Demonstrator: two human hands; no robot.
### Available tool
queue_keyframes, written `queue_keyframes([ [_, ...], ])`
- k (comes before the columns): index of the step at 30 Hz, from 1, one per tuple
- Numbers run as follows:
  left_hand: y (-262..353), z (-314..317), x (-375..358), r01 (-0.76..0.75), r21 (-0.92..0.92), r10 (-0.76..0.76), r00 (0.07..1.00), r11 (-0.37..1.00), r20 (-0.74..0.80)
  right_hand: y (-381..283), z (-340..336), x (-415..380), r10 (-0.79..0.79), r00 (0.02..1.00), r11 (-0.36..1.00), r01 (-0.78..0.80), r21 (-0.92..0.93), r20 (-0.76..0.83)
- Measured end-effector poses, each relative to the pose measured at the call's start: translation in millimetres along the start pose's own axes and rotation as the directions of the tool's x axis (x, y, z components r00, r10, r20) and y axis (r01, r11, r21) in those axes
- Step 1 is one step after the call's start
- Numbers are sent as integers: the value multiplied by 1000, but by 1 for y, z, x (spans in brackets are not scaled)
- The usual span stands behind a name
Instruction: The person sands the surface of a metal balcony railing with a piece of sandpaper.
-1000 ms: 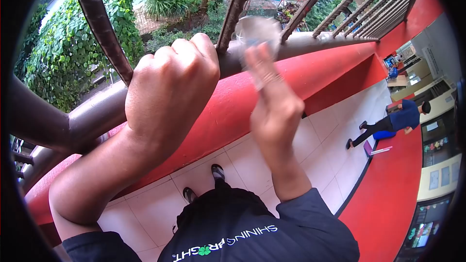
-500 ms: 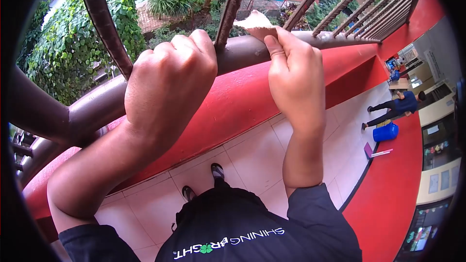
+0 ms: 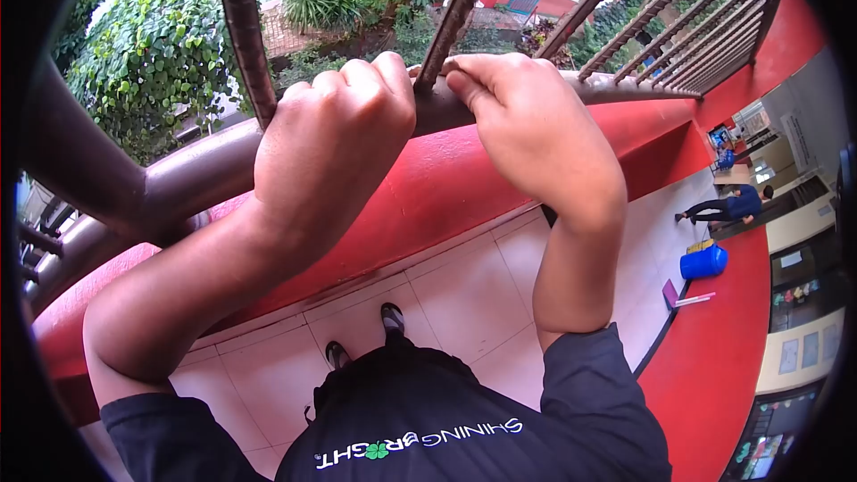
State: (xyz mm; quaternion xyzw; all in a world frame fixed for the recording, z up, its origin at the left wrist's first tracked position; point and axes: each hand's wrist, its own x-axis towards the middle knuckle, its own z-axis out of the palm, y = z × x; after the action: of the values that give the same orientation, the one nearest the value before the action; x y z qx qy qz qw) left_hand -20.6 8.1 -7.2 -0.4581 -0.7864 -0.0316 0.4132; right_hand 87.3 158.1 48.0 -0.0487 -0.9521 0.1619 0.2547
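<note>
The metal railing [image 3: 594, 0] crosses the upper frame above the red wall [image 3: 446, 177]. Upper centre, the left hand [image 3: 335, 138] is clenched around its rail [image 3: 201, 174]. The right hand [image 3: 546, 138], nearly closed, seems to pinch a mostly hidden thin scrap [image 3: 449, 63], working it beside an upright bar [image 3: 461, 13]. Moving leftward calls for clearing bar and knuckles.

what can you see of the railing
The railing looks like dark brown metal, glossy in places: a thick round pipe with slanting, ribbed bars joined to it. It runs along the red ledge. The left hand grips the pipe; the right hand has its fingers by a bar's base.
</note>
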Motion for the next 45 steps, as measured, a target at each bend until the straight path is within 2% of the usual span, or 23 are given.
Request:
queue_keyframes([
  [2, -1, -11, 0, 66, -119, -43, 981, 991, 187, -21, -17, -4, 39, 992, 999, -36, -28, 118],
  [3, -2, -15, -3, 74, -113, -51, 980, 991, 194, -15, -13, -2, 32, 992, 999, -30, -21, 125],
  [6, -11, -19, -15, -74, -305, 101, 992, 950, 75, 15, 0, 13, -31, 993, 998, 25, 55, 115],
  [7, -18, -24, -19, -67, -287, 93, 993, 956, 77, 10, -6, 9, -49, 993, 997, 42, 65, 111],
  [9, -34, -34, -30, -286, -121, 260, 945, 950, -196, -7, -22, -11, -73, 995, 997, 71, 41, 67],
  [11, -41, -35, -52, -197, -64, 175, 950, 978, -258, -1, -16, -8, -41, 995, 997, 35, 74, 86],
  [13, -48, -40, -65, 25, -68, -40, 974, 997, -224, 18, 5, 5, -96, 994, 994, 99, -55, 56],
  [14, -45, -40, -61, 104, -143, -137, 959, 984, -249, 20, 4, 4, -130, 990, 991, 132, -20, 56],
  [15, -44, -42, -57, 111, -127, -140, 959, 986, -248, 17, -3, 0, -145, 988, 989, 146, -9, 55],
  [17, -43, -48, -48, 219, -351, -291, 942, 910, -165, 8, -23, -11, -127, 991, 990, 124, 65, 41],
  [20, -51, -49, -36, 363, -184, -354, 932, 913, 81, 25, -7, 10, -212, 976, 977, 211, 28, 56],
  [22, -52, -57, -24, 463, -127, -418, 867, 877, 271, 30, -11, 10, -234, 970, 972, 235, -5, 66],
  [23, -52, -62, -22, 465, -112, -423, 865, 879, 269, 29, -20, 4, -244, 968, 970, 244, 6, 60],
  [25, -51, -66, -21, 360, -76, -288, 839, 930, 462, 29, -31, -5, -304, 953, 952, 304, 22, 5],
  [29, -38, -66, -23, 397, -81, -348, 872, 914, 344, 38, -18, 4, -310, 949, 949, 306, 76, 52],
  [32, -34, -61, -20, 484, -48, -436, 823, 874, 364, 29, -30, -3, -236, 962, 963, 214, 165, 134],
  [35, -35, -59, -20, 487, -62, -442, 832, 871, 336, 46, -12, 18, -225, 967, 971, 214, 103, 117],
  [37, -36, -60, -16, 480, -44, -439, 833, 876, 337, 41, -21, 10, -214, 977, 971, 210, 115, 23],
  [39, -40, -56, -18, 490, -63, -443, 830, 870, 338, 33, -34, 14, -139, 984, 986, 127, 108, 115],
  [40, -41, -56, -17, 480, -56, -434, 832, 876, 346, 36, -30, 28, -77, 952, 996, 64, 54, 297],
  [41, -40, -57, -17, 472, -49, -426, 832, 880, 355, 38, -26, 26, -61, 953, 998, 51, 40, 296],
  [43, -42, -59, -18, 460, -70, -406, 838, 885, 366, 29, -23, 20, -155, 983, 986, 148, 74, 94],
  [45, -46, -57, -18, 448, -89, -385, 840, 890, 382, 22, -27, 16, -112, 987, 989, 100, 107, 118],
])
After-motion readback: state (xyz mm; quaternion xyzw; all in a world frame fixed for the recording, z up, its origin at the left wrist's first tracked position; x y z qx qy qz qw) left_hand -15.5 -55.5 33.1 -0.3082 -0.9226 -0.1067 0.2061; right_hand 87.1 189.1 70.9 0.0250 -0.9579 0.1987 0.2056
